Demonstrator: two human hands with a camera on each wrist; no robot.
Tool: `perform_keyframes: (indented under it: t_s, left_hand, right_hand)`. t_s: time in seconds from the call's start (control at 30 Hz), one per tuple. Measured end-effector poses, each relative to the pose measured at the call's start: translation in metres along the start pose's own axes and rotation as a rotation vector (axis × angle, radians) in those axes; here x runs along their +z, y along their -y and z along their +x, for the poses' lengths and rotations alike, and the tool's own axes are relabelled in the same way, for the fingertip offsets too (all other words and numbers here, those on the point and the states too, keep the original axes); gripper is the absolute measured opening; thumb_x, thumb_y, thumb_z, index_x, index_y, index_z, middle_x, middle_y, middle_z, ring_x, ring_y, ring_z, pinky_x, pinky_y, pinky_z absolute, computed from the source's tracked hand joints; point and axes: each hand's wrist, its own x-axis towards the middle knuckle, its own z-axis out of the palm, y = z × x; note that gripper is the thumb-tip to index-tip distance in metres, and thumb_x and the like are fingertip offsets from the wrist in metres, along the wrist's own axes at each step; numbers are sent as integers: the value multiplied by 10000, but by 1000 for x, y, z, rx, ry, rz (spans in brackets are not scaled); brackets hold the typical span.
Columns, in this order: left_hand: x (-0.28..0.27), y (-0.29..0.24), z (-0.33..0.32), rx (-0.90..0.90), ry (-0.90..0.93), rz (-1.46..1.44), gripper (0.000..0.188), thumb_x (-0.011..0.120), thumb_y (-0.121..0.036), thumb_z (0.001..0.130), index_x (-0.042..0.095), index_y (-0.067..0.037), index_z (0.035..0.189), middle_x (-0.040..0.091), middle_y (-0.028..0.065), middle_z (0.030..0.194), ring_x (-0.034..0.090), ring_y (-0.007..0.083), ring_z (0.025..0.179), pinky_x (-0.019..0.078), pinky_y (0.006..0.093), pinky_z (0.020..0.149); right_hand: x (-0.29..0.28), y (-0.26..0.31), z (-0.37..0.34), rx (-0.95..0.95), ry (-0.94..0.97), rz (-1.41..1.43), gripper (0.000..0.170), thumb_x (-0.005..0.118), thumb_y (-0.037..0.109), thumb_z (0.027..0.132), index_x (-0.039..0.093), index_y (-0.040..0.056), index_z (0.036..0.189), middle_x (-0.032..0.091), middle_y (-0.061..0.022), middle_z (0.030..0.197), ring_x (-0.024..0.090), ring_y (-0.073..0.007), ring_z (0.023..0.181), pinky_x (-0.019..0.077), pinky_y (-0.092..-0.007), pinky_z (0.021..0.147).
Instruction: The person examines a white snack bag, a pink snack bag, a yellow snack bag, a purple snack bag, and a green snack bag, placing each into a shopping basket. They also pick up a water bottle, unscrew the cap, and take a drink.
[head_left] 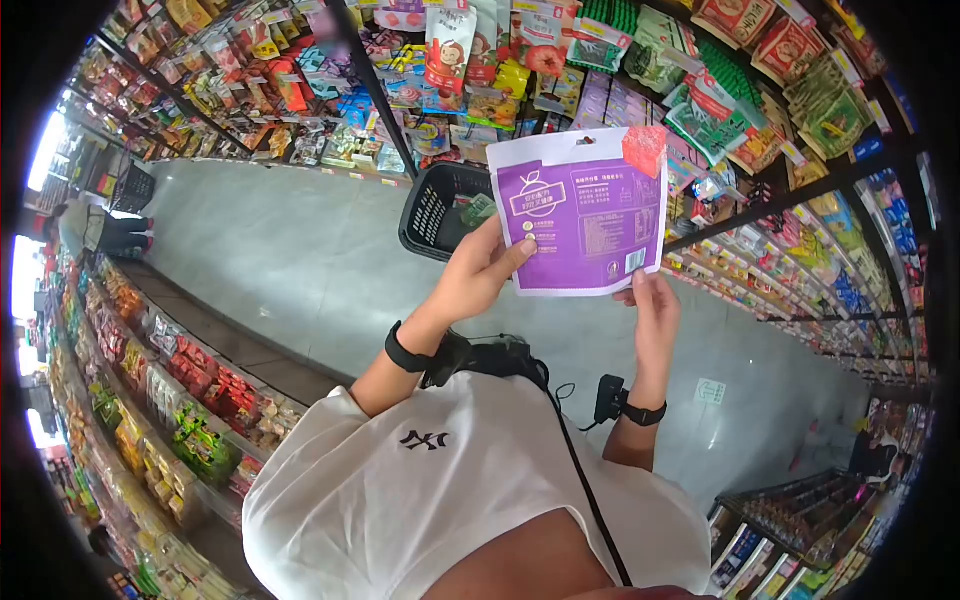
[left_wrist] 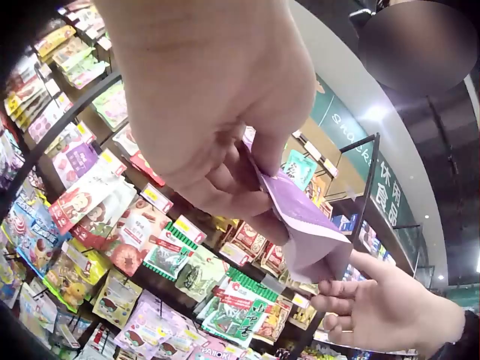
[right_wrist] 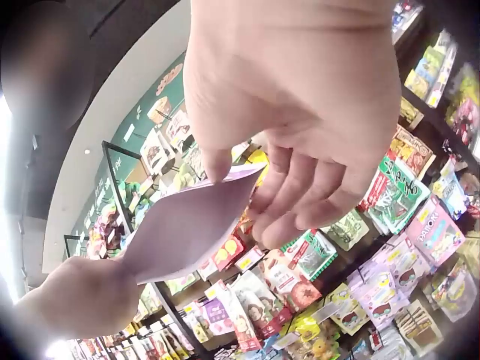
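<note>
Head view: I note purple pouch at 2 o'clock from left hand, 11 from right hand, both pinching it

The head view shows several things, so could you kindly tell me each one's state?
Purple bag: held up, looks unopened.
Left hand: grips the bag's left side.
Right hand: pinches the bag's lower right corner.
Basket: open-topped, a green packet inside.
Snack packs: hanging in rows.
Left wristband: fastened.
</note>
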Motion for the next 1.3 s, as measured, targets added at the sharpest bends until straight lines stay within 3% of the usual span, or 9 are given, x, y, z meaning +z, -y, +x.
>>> perform_keyframes:
  t_s: [0.2, 0.3, 0.4, 0.6, 0.77, 0.9, 1.0, 1.2, 1.3]
  left_hand:
    - [-30, -14, -12, -91, 119, -34, 403, 570, -92, 1091, 495, 27, 1469, 650, 70, 1347, 599, 122, 1221, 476, 311, 1057]
    - [-59, -22, -24, -98, 106, -14, 386, 573, -100, 1092, 509, 25, 1452, 663, 67, 1326, 612, 121, 1199, 487, 311, 1038]
    - [-84, -34, -41, -10, 34, -8, 358, 596, -139, 1089, 553, 11, 1411, 683, 42, 1203, 602, 69, 1032, 515, 268, 886]
    - [-133, -37, -63, -69, -11, 133, 351, 618, -148, 1077, 567, -2, 1392, 678, -2, 1024, 507, 30, 784, 455, 240, 678]
    - [-143, -35, -66, -41, -2, 83, 357, 628, -154, 1072, 570, -6, 1392, 672, -7, 1032, 490, 24, 780, 442, 232, 681]
    - [-137, -29, -65, -50, 49, 92, 367, 617, -145, 1078, 553, -4, 1410, 686, 16, 1127, 552, 36, 869, 485, 241, 754]
    - [-122, -36, -64, -98, 95, 64, 392, 595, -116, 1087, 521, 20, 1447, 684, 65, 1296, 620, 98, 1132, 503, 294, 971]
    - [-68, -27, -51, -71, 124, 90, 389, 595, -117, 1087, 523, 19, 1444, 682, 63, 1298, 620, 104, 1158, 506, 304, 995]
    - [-28, -15, -44, -4, 121, 78, 352, 603, -134, 1086, 545, 26, 1394, 692, 63, 1195, 609, 73, 1026, 524, 279, 870]
  right_hand:
    - [29, 17, -15, -7, -83, 90, 243, 643, 245, 1064, 677, 17, 1141, 736, -13, 936, 649, -85, 790, 460, -253, 745]
    - [60, 20, -20, -21, -32, 101, 239, 641, 222, 1065, 671, 11, 1173, 735, -12, 937, 645, -78, 789, 464, -250, 743]
    - [95, 24, -24, -38, 6, 107, 232, 648, 207, 1061, 670, 7, 1177, 735, -14, 937, 646, -77, 791, 466, -249, 739]
    - [146, 24, -31, -38, 21, 119, 214, 660, 196, 1056, 674, 6, 1155, 734, -20, 931, 658, -84, 772, 462, -244, 732]
    - [158, 27, -46, -16, -9, 72, 196, 658, 194, 1058, 672, 14, 1132, 736, -20, 925, 670, -89, 762, 465, -246, 733]
    - [150, 34, -56, -17, -37, 62, 182, 662, 195, 1056, 668, 19, 1103, 739, -21, 913, 676, -93, 764, 467, -248, 734]
    - [132, 25, -58, -33, -40, 75, 178, 667, 196, 1053, 664, 22, 1091, 740, -22, 910, 677, -96, 762, 467, -248, 735]
    - [77, 15, -59, -66, -68, 91, 175, 674, 194, 1049, 661, 23, 1083, 739, -24, 916, 676, -96, 760, 467, -248, 724]
    - [38, 11, -57, -82, -87, 93, 170, 678, 184, 1046, 664, 18, 1078, 737, -25, 921, 671, -94, 763, 478, -252, 724]
